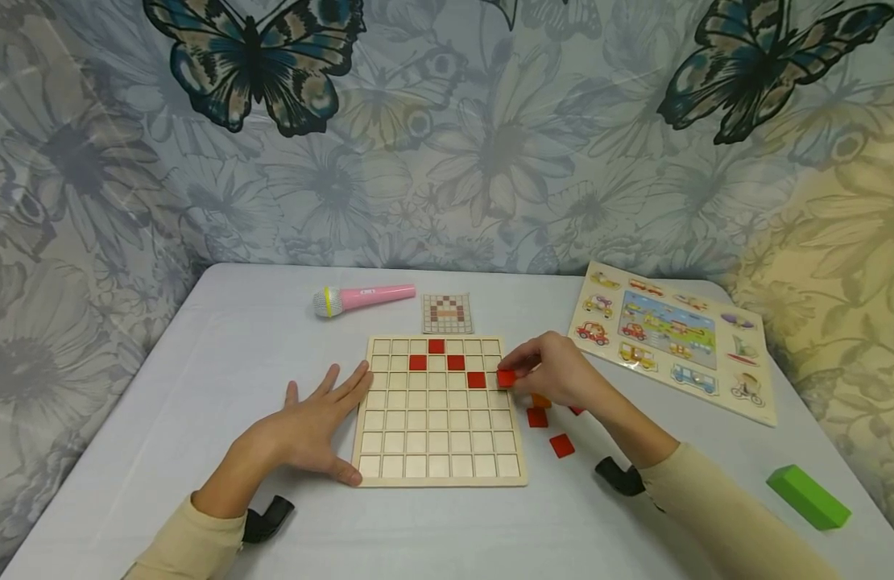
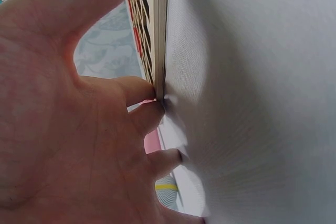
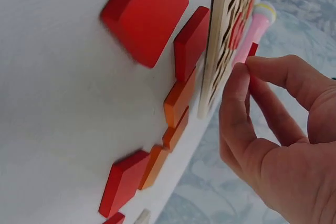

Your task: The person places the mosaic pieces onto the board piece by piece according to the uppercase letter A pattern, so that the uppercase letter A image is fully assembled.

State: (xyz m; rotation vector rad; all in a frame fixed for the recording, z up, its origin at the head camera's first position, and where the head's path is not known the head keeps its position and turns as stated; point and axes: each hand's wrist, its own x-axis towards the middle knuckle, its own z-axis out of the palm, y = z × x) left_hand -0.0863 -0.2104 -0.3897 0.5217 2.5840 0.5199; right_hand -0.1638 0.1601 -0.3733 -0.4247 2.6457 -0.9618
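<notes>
A wooden grid board [image 1: 438, 443] lies flat on the table, with several red square tiles [image 1: 436, 346] set in its upper cells. My left hand [image 1: 312, 427] is spread along the board's left edge; its thumb and fingertips touch the frame, as the left wrist view also shows. Above the board's right edge my right hand [image 1: 552, 369] pinches a red tile [image 1: 506, 379] between thumb and fingers. In the right wrist view this pinched tile [image 3: 253, 50] is mostly hidden by the fingers. Loose red tiles [image 3: 149, 19] and orange tiles [image 3: 179, 102] lie right of the board.
Behind the board lie a small pattern card [image 1: 447, 313] and a pink toy microphone [image 1: 367, 299]. A picture puzzle board [image 1: 672, 338] with vehicles is at the back right. The green block [image 1: 809, 497] rests near the table's right edge.
</notes>
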